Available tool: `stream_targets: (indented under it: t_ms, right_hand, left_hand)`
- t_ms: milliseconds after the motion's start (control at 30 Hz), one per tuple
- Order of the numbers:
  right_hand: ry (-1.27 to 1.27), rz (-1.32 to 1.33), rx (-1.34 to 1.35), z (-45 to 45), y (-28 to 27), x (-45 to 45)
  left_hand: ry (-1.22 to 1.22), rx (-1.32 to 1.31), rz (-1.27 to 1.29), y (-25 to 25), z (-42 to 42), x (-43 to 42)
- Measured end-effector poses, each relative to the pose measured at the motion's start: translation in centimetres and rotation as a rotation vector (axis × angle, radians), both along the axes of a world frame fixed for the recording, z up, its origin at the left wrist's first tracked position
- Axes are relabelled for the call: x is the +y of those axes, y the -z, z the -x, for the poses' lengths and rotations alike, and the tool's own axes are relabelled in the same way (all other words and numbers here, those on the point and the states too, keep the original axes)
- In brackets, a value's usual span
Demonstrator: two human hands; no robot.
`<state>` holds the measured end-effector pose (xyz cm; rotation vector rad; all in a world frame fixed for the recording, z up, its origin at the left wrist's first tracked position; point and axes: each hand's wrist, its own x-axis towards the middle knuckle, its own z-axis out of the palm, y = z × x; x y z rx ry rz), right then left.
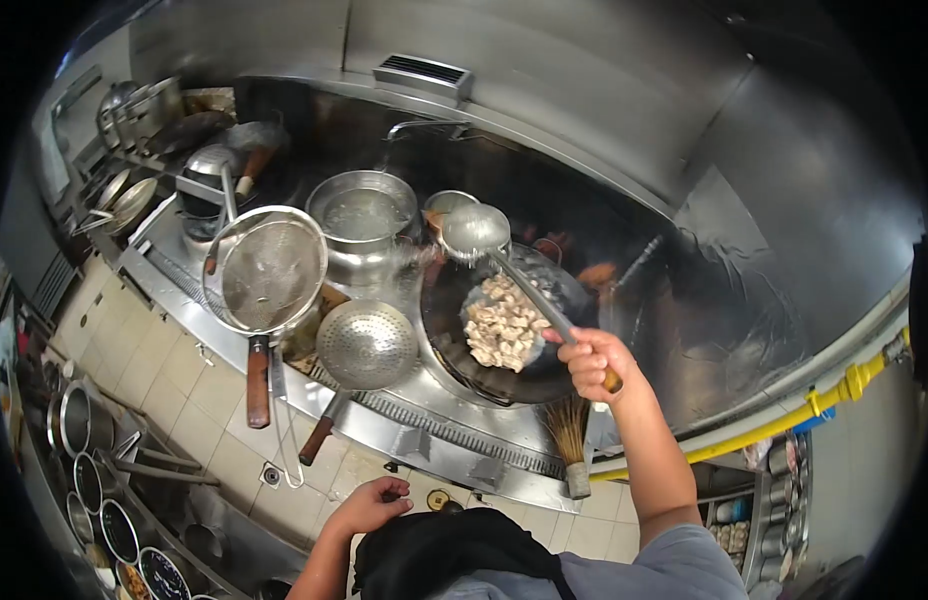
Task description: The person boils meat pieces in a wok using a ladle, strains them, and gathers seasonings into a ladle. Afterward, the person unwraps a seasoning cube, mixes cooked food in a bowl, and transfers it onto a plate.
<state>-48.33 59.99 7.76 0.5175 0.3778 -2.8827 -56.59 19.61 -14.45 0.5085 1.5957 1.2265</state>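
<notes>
My right hand (596, 364) is closed around the wooden-ended handle of a ladle (475, 231). The ladle's bowl is over the far side of a dark wok (446, 340), beside a smaller metal pot (449, 203). Pale chunks of what looks like meat (504, 325) lie in liquid in the wok. Near my apron, in front of the stove, my left hand (372, 505) hangs with loosely bent fingers, thumb apart, and nothing in it. A perforated skimmer (368, 345) rests left of the wok, its handle jutting past the stove edge.
A mesh strainer (265, 270) lies left of the skimmer. Behind them stands a large pot of liquid (362, 208). A bamboo brush (568, 430) sits at the stove's front right. Several containers (120, 530) line the lower left, and a yellow pipe (744, 432) runs at right.
</notes>
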Motion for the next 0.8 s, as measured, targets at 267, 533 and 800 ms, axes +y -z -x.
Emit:
stream_targets:
  t_ms: [267, 533, 800]
  right_hand:
    - [0.112, -1.175, -0.557, -6.5, 2.7, 2.8]
    - [0.085, -1.123, -0.712, -8.5, 12.1, 0.2]
    - [-0.175, -2.338, -0.462, -17.9, 9.1, -6.0]
  left_hand:
    - [0.202, 0.083, -0.054, -1.8, 0.8, 6.0]
    - [0.176, 0.114, -0.068, -1.8, 1.4, 6.8]
    - [0.214, 0.145, -0.067, -1.0, 1.6, 7.4]
